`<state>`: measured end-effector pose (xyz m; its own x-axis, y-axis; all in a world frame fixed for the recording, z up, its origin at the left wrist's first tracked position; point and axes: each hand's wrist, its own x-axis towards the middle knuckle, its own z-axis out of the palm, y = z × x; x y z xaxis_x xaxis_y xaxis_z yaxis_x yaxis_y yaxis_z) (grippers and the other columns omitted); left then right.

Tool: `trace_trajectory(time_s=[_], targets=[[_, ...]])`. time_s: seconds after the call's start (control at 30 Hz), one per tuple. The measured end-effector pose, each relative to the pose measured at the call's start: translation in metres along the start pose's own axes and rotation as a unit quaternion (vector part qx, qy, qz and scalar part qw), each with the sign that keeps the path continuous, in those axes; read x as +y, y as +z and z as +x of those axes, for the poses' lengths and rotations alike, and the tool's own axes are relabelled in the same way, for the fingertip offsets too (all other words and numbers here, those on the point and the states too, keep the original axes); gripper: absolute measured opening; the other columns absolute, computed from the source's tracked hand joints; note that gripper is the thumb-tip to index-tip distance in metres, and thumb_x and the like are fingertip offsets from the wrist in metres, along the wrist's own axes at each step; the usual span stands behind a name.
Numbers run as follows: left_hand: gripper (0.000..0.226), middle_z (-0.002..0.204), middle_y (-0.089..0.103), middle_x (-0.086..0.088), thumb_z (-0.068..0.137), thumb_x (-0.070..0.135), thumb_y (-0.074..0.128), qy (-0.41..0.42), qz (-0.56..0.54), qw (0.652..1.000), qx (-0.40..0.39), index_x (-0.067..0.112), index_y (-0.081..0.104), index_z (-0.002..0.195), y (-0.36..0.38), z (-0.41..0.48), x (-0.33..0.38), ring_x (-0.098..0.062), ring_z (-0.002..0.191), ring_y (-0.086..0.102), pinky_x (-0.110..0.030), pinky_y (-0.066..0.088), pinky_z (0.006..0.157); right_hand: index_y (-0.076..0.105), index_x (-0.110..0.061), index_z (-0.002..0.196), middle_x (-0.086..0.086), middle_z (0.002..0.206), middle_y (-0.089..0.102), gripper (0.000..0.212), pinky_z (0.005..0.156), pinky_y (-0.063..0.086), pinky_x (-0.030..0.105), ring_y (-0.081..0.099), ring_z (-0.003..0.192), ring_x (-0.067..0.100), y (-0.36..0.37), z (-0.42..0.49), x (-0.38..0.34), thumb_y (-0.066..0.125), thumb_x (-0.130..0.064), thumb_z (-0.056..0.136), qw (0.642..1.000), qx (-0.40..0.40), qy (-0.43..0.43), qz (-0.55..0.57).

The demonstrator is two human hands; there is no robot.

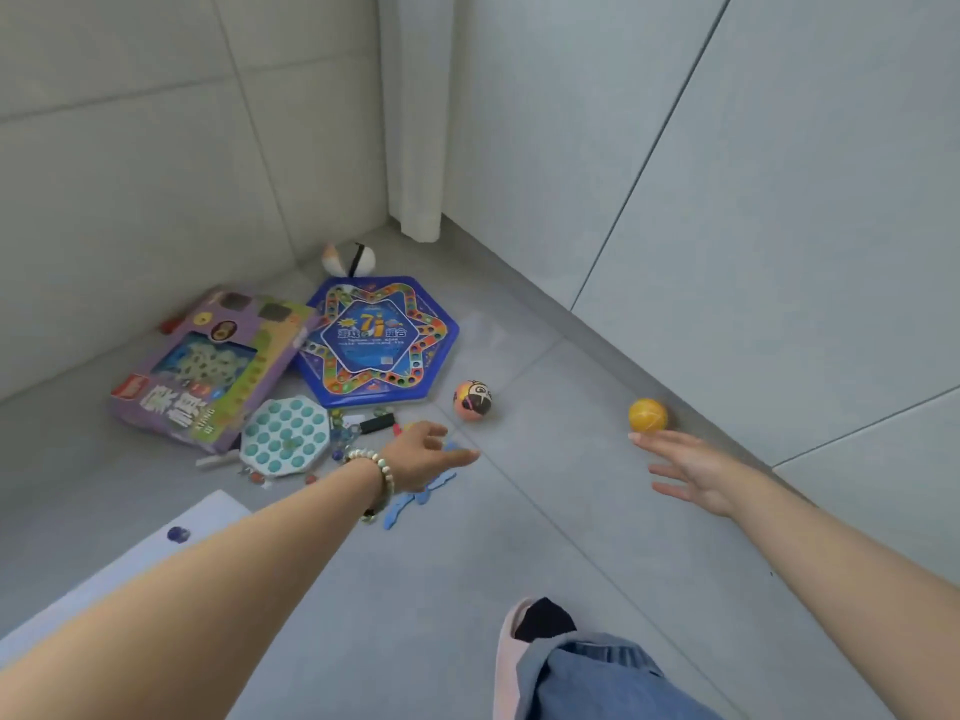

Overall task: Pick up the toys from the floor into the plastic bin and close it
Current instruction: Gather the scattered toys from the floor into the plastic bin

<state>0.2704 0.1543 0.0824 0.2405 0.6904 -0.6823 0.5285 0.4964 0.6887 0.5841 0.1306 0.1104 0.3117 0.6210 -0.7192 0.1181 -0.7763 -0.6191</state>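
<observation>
Though neither hand held anything, both arms were stretched low over the grey floor [415, 589]. Nearest was a slippered foot [511, 646]. At lower left lay a white flat surface [213, 514] w/ a blue marble [178, 534] on it; bin or lid, couldn't tell.

The left hand [421, 454] had loose, mostly straight fingers and hung over a flat blue piece [410, 498]. The right hand [691, 470] had fingers spread wide.

Risk, imo: the yellow ball [648, 415] was round and sat near the wall base, so a fingertip nudge would prob roll it off along the wall. Loose marbles [345, 433] could also scatter or get stepped on. The ball lay just beyond the right fingertips, not clearly touching.

The orange face ball [472, 401] sat past the left fingertips, apart from them. Farther out were a teal bubble pad [285, 437], a purple box [208, 366], a blue hexagon board [379, 340], then a plush toy [349, 259] in the corner.
</observation>
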Motion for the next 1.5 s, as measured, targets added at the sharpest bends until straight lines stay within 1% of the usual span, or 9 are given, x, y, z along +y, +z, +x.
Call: trace_trajectory(time_s=[0.37,0.7,0.77,0.87,0.97,1.07,1.17,1.3,1.5], targets=[[0.093,0.156,0.009,-0.001,0.075,0.050,0.069,0.084,0.133,0.973,0.168,0.034,0.014,0.148,0.016,0.143,0.009,-0.024,0.144,0.009,-0.048,0.019,0.113,0.023,-0.018,0.145,0.003,0.145,0.038,0.094,0.106,0.035,0.041,0.041,0.129,0.023,0.008,0.146,0.020,0.077,-0.040,0.072,0.973,0.199,0.004,0.112],[0.056,0.107,0.061,-0.006,0.072,0.039,0.076,0.117,0.168,0.963,0.177,0.028,0.043,0.116,0.029,0.190,0.011,-0.024,0.097,0.058,-0.041,0.051,0.088,0.034,-0.007,0.129,0.015,0.130,0.050,0.063,0.077,0.035,0.025,0.046,0.091,0.019,0.027,0.175,0.021,0.072,-0.012,0.079,0.946,0.298,-0.022,0.126],[0.059,0.105,0.059,-0.002,0.071,0.041,0.077,0.133,0.169,0.960,0.179,0.030,0.041,0.117,0.032,0.184,0.014,-0.020,0.092,0.060,-0.037,0.053,0.084,0.034,-0.006,0.128,0.015,0.125,0.053,0.065,0.076,0.036,0.025,0.045,0.087,0.018,0.038,0.162,0.016,0.075,-0.012,0.077,0.957,0.268,-0.046,0.105],[0.061,0.104,0.056,-0.001,0.075,0.036,0.076,0.119,-0.115,0.977,0.135,0.025,0.043,0.125,0.036,0.159,0.024,-0.011,0.085,0.062,-0.023,0.054,0.074,0.040,-0.009,0.131,0.009,0.114,0.058,0.061,0.076,0.045,0.024,0.056,0.081,0.016,0.066,0.130,0.006,0.073,-0.018,0.080,0.975,0.122,-0.088,0.165],[0.055,0.114,0.062,-0.014,0.082,0.042,0.066,0.008,-0.464,0.884,0.051,0.006,0.052,0.122,0.029,0.129,0.026,-0.020,0.096,0.064,-0.026,0.057,0.077,0.052,-0.017,0.122,-0.002,0.103,0.064,0.044,0.086,0.046,0.026,0.062,0.090,0.013,0.102,0.087,-0.008,0.068,-0.023,0.082,0.974,-0.040,-0.154,0.160],[0.063,0.111,0.064,-0.014,0.085,0.056,0.052,-0.051,-0.623,0.781,0.001,0.003,0.056,0.119,0.008,0.105,0.008,-0.025,0.097,0.064,-0.034,0.057,0.076,0.051,-0.020,0.114,0.000,0.104,0.066,0.046,0.083,0.047,0.014,0.061,0.090,0.006,0.140,0.053,-0.020,0.075,-0.018,0.075,0.959,-0.121,-0.210,0.148],[0.076,0.121,0.063,-0.013,0.080,0.072,0.042,-0.052,-0.649,0.759,-0.024,0.012,0.053,0.126,-0.016,0.080,-0.010,-0.033,0.101,0.065,-0.048,0.055,0.079,0.047,-0.026,0.105,-0.003,0.109,0.064,0.056,0.091,0.039,0.010,0.057,0.101,-0.002,0.178,0.032,-0.023,0.083,-0.026,0.061,0.951,-0.131,-0.269,0.075],[0.085,0.106,0.069,-0.018,0.079,0.079,0.026,-0.055,-0.607,0.792,0.008,0.009,0.061,0.112,-0.044,0.047,-0.031,-0.032,0.096,0.066,-0.046,0.052,0.083,0.049,-0.033,0.103,-0.020,0.119,0.044,0.058,0.088,0.024,-0.003,0.036,0.115,-0.013,0.230,0.009,-0.013,0.087,-0.037,0.059,0.914,-0.107,-0.378,-0.100],[0.079,0.113,0.068,-0.011,0.076,0.078,0.037,-0.106,-0.488,0.860,0.108,0.018,0.055,0.125,-0.094,0.008,-0.080,-0.024,0.095,0.067,-0.035,0.056,0.068,0.056,-0.035,0.101,-0.013,0.133,0.039,0.047,0.108,0.027,0.021,0.032,0.129,-0.001,0.291,-0.012,-0.002,0.082,-0.042,0.062,0.912,-0.184,-0.342,-0.130]])
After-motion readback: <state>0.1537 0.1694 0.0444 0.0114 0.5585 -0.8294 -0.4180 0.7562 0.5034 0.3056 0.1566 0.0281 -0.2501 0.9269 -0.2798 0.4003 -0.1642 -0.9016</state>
